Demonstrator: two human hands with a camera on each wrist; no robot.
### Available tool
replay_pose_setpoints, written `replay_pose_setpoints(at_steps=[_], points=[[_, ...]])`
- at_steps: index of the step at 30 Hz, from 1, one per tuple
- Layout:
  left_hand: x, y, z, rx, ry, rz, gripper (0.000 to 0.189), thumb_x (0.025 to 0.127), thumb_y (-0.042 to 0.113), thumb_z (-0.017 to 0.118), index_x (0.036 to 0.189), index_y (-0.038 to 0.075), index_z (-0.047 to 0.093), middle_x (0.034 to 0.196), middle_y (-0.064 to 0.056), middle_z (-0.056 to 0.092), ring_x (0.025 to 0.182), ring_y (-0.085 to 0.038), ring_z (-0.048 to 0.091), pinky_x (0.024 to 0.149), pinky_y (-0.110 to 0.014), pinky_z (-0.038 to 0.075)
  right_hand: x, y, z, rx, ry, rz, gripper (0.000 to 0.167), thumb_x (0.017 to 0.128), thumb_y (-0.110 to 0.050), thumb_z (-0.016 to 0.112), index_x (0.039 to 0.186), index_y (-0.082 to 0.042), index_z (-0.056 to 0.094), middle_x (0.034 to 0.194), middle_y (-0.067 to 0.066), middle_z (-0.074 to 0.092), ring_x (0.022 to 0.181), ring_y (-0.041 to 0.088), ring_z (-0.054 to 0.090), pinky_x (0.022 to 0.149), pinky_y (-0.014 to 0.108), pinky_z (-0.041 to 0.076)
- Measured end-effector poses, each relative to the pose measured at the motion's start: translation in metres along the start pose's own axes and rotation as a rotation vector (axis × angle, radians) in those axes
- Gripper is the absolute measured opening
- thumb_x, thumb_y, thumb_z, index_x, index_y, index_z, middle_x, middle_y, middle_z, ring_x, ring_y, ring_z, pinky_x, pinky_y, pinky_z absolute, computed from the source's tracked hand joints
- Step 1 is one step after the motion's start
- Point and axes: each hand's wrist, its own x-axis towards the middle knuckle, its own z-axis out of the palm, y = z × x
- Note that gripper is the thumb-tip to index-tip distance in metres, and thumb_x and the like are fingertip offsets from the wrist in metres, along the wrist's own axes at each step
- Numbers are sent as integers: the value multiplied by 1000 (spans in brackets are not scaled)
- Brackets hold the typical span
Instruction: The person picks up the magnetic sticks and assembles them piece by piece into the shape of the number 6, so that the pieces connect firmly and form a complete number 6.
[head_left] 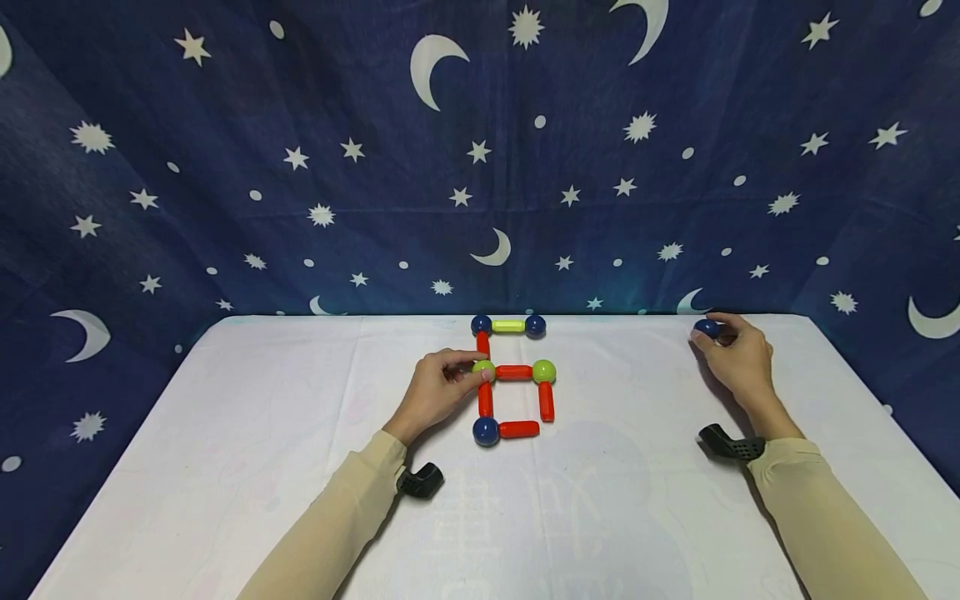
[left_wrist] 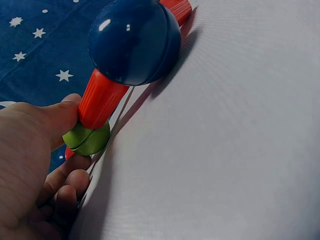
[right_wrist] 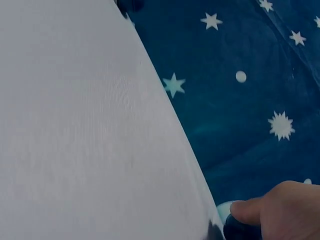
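On the white table lies a flat figure of balls and rods. My left hand pinches its left green ball between thumb and fingers. A red rod joins that ball to a second green ball, from which another red rod points toward me. At the near left corner is a blue ball with a red rod running right; it looms large in the left wrist view. Far to the right, my right hand grips a separate blue ball by the back edge.
Along the back edge, a yellow-green rod links two blue balls of the figure. A dark blue cloth with moons and stars hangs behind the white-covered table. A black wrist-worn device sits at the left cuff, another on the right.
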Motion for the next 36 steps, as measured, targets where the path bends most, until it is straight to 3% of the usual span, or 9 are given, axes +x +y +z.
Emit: replay_pose_setpoints(at_steps=[12, 18, 24, 36], points=[[-1, -1, 0, -5, -1, 0, 24, 89, 23, 81, 111, 15, 79, 92, -2, 64, 81, -20, 55, 70, -28, 47, -13, -34, 14, 67, -150, -197, 47, 98, -26, 70, 136, 0, 60, 120, 29, 63, 106, 42, 62, 76, 33, 46], [-1, -1, 0, -4, 0, -3, 24, 89, 23, 81, 112, 14, 79, 92, -2, 64, 81, -20, 55, 70, -29, 47, -22, -52, 24, 107, -251, -287, 43, 95, -21, 73, 132, -1, 64, 109, 21, 65, 101, 38, 63, 83, 43, 47], [-1, 0, 0, -1, 1, 6, 24, 89, 23, 81, 111, 14, 79, 91, -1, 64, 81, -19, 55, 70, -28, 47, -30, -65, 34, 143, -357, -322, 40, 94, -21, 76, 129, -4, 67, 104, 14, 67, 95, 28, 61, 80, 37, 50], [0, -1, 1, 9, 3, 3, 23, 89, 23, 81, 111, 15, 79, 92, -1, 64, 81, -19, 55, 70, -28, 47, -51, -88, 50, 196, -587, -397, 37, 91, -15, 77, 125, -3, 69, 100, 5, 67, 89, 22, 58, 78, 30, 52]])
